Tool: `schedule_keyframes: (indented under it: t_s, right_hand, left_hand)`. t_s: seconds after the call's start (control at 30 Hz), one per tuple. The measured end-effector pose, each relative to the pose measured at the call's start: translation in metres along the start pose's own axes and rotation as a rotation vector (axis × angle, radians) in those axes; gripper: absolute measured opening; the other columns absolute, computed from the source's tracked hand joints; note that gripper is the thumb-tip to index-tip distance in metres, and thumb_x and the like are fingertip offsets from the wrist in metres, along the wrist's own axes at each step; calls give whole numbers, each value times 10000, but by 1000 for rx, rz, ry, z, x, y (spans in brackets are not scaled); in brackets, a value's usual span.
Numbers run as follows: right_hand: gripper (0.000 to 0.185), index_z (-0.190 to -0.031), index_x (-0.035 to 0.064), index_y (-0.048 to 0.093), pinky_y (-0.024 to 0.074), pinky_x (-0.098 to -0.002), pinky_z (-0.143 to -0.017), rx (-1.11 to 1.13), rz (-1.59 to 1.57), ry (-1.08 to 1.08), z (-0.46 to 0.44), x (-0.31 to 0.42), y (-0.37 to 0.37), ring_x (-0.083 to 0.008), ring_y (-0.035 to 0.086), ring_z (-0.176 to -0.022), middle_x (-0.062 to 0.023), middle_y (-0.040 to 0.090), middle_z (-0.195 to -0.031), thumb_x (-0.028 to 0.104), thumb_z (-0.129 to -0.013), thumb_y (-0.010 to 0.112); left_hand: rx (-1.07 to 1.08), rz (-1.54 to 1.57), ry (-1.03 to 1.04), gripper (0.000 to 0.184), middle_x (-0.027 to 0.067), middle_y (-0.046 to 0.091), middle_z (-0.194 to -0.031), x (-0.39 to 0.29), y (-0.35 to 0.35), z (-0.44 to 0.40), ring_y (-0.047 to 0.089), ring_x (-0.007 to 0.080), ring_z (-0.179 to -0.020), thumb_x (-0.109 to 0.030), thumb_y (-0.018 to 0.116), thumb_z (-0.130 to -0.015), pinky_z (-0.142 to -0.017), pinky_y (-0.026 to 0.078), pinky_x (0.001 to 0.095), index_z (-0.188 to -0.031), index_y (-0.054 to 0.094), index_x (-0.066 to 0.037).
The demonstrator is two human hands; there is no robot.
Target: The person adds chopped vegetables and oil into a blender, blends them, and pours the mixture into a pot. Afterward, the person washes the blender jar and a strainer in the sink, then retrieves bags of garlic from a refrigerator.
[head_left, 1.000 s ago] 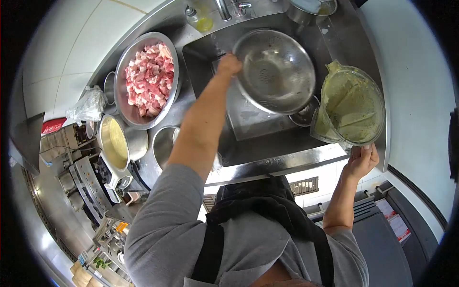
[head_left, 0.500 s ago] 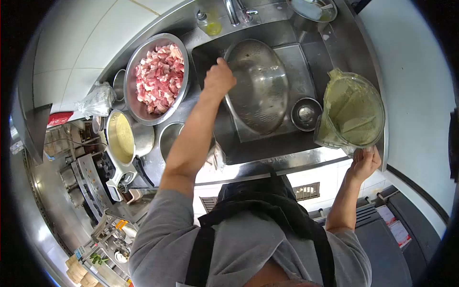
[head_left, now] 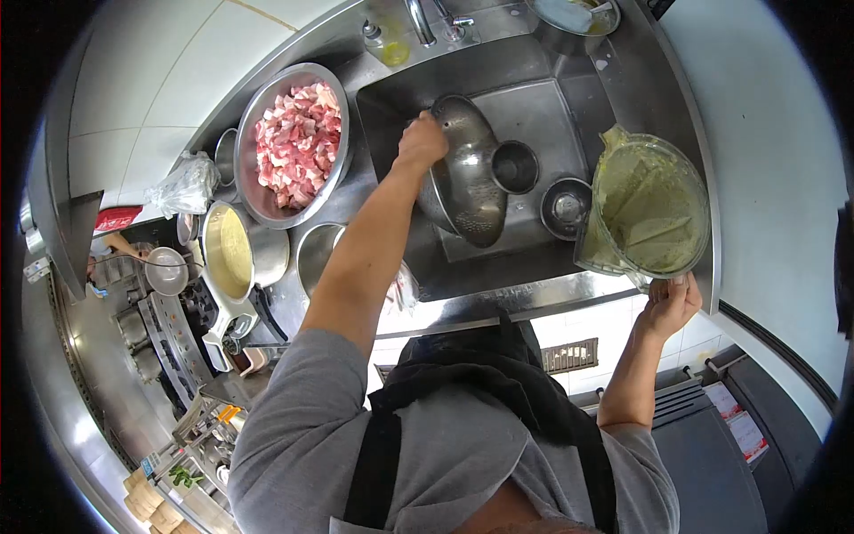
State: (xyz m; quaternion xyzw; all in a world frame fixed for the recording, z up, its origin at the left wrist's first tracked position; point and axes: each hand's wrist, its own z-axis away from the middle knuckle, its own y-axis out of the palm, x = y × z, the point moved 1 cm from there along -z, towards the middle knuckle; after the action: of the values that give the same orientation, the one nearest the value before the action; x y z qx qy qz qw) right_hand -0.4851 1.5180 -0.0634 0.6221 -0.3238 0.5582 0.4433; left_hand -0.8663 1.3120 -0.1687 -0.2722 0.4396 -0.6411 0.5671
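My left hand (head_left: 422, 140) is closed on the rim of a large metal bowl (head_left: 471, 169), which stands tilted on its side in the sink (head_left: 543, 107). Against that bowl's right side is a small dark metal bowl (head_left: 514, 166). Another small metal bowl (head_left: 566, 208) lies on the sink floor further right. At the sink's right edge, my right hand (head_left: 673, 307) is closed around the handle of a clear plastic pitcher (head_left: 654, 205). Its mouth faces up toward me, and greenish residue coats its inside.
Left of the sink, a metal bowl (head_left: 250, 147) holds cubed raw meat (head_left: 298, 147), near a pot of yellow liquid (head_left: 229, 252). A faucet (head_left: 420, 22) and soap bottle (head_left: 386, 44) stand behind. A pot (head_left: 574, 31) sits at the back right. Another person's hand (head_left: 124, 246) shows far left.
The large bowl has tipped further onto its side, with my left hand moving slightly right and down. A second small bowl now shows beside it. The pitcher has shifted slightly left.
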Motion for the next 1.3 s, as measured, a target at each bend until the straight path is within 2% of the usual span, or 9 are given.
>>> schedule_keyframes:
  t_s: [0.43,0.5,0.57,0.67,0.87,1.03,1.1,1.17,1.3]
  right_hand:
    - [301,-625,69,432,203,-220,-390,26,109,-47,-12,-8,4,-36,309,-432,40,382,-534,153,-858,604]
    - [315,-623,68,431,200,-230,-381,42,103,-57,-15,-8,6,-37,309,-427,39,376,-526,168,-865,607]
    - [320,-620,71,424,196,-231,-380,44,115,-50,-14,-8,13,-35,305,-426,41,371,-523,167,-867,604]
    - [322,-621,68,430,187,-232,-380,59,109,-39,-14,-7,13,-35,287,-422,43,360,-513,179,-866,607]
    - [311,-640,50,464,159,-231,-386,86,169,-60,-12,0,29,-33,291,-414,36,374,-495,209,-878,586]
    - [311,-635,77,445,169,-230,-386,138,179,20,-17,3,46,-34,284,-426,40,362,-507,182,-897,576]
    - [336,-627,99,424,180,-226,-403,207,230,75,-22,-8,64,-34,280,-438,50,350,-522,185,-903,593]
    - [346,-623,104,422,181,-228,-413,288,255,122,-26,-16,93,-33,278,-447,53,346,-527,197,-902,606]
    - [374,-618,106,428,174,-237,-435,450,364,220,-29,-32,160,-38,274,-470,60,339,-542,251,-889,640]
  left_hand:
    - [-9,377,-397,631,276,564,-1168,84,117,-27,535,410,-1130,-261,620,-826,-990,421,469,-1322,313,-22]
    - [-3,148,-348,635,271,488,-1284,54,108,-35,424,389,-1256,-274,587,-849,-1045,364,459,-1357,316,-8]
    - [-203,-226,329,625,271,412,-1357,7,52,-37,329,379,-1322,-223,586,-829,-1066,343,438,-1346,350,37]
    - [-581,535,645,635,290,339,-1399,-60,-14,-46,295,400,-1335,-201,574,-802,-1106,289,413,-1326,362,88]
    - [-515,-299,577,711,200,294,-1471,-74,25,-123,249,365,-1378,-210,607,-789,-1105,289,391,-1404,317,-4]
    - [-62,629,301,422,123,539,-1303,-64,-11,-76,475,306,-1241,-201,528,-839,-1015,383,495,-1229,555,-41]
    - [-434,99,1031,247,148,659,-1031,-41,28,-120,633,319,-971,-164,552,-862,-846,512,479,-1026,614,9]
    - [244,1698,129,223,185,647,-996,-53,-36,-38,652,298,-888,-74,542,-890,-784,548,416,-1076,564,48]
    - [303,1987,213,232,173,647,-989,-38,-49,-21,654,270,-881,-90,575,-874,-760,550,377,-1066,585,41]
